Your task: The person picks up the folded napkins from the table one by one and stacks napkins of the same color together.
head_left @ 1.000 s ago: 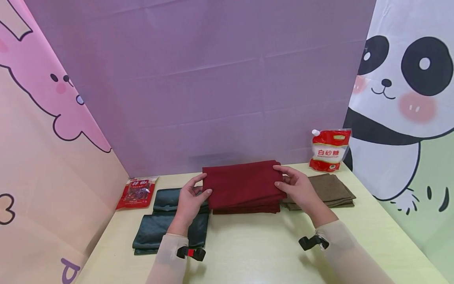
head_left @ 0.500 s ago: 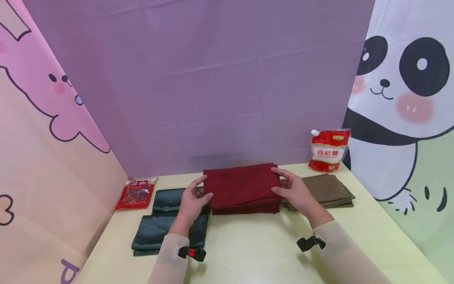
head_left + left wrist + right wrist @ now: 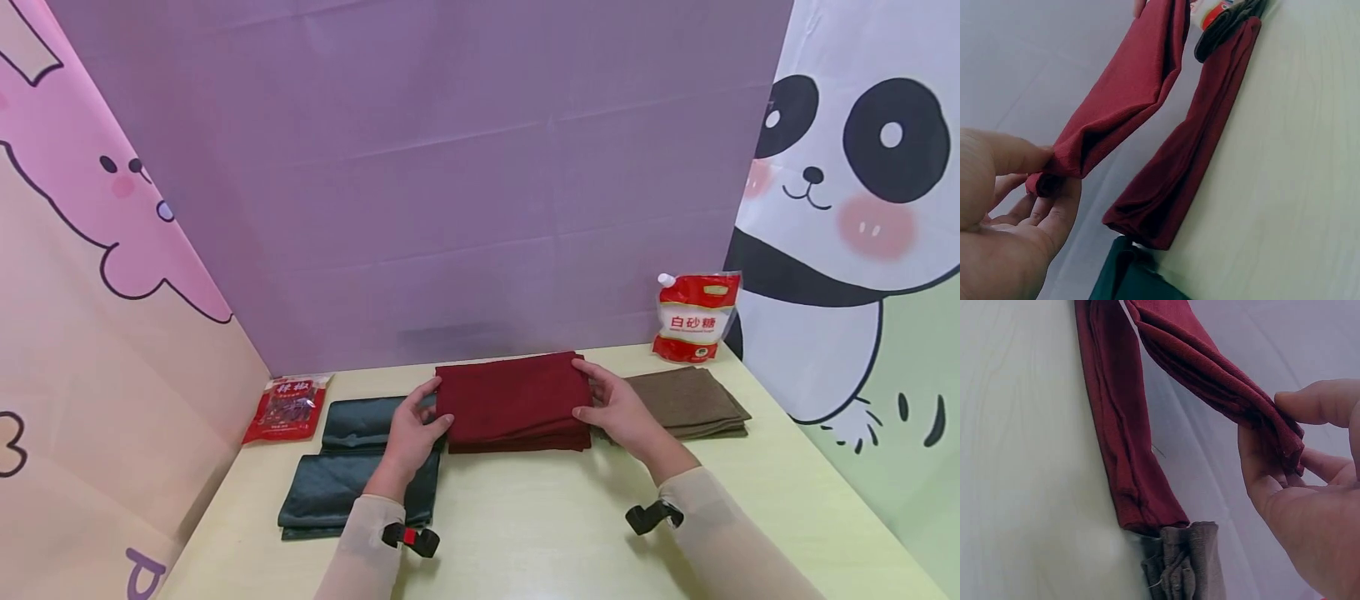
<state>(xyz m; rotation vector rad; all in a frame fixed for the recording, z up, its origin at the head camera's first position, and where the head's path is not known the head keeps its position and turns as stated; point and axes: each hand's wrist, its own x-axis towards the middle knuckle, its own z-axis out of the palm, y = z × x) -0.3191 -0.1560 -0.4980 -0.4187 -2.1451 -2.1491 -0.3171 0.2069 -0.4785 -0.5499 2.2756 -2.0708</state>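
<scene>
A folded dark red cloth (image 3: 510, 396) hangs level between both hands, a small gap above another folded red cloth (image 3: 1172, 169) on the table. My left hand (image 3: 411, 433) pinches its left end, thumb on top and fingers beneath. At the other end my right hand (image 3: 622, 417) pinches it the same way, as the right wrist view shows with the cloth's layered edge (image 3: 1222, 381). In the head view the upper cloth hides most of the lower one.
Two folded dark green cloths (image 3: 330, 492) lie at the left, one behind the other. Behind them is a red chili packet (image 3: 288, 408). Folded brown cloths (image 3: 686, 400) lie at the right, with a red and white sugar pouch (image 3: 693, 321) standing behind. A purple backdrop (image 3: 480, 183) rises at the table's rear.
The held red cloth has come down a little towards the red cloth below. Both hands have shifted slightly inward and still hold its ends.
</scene>
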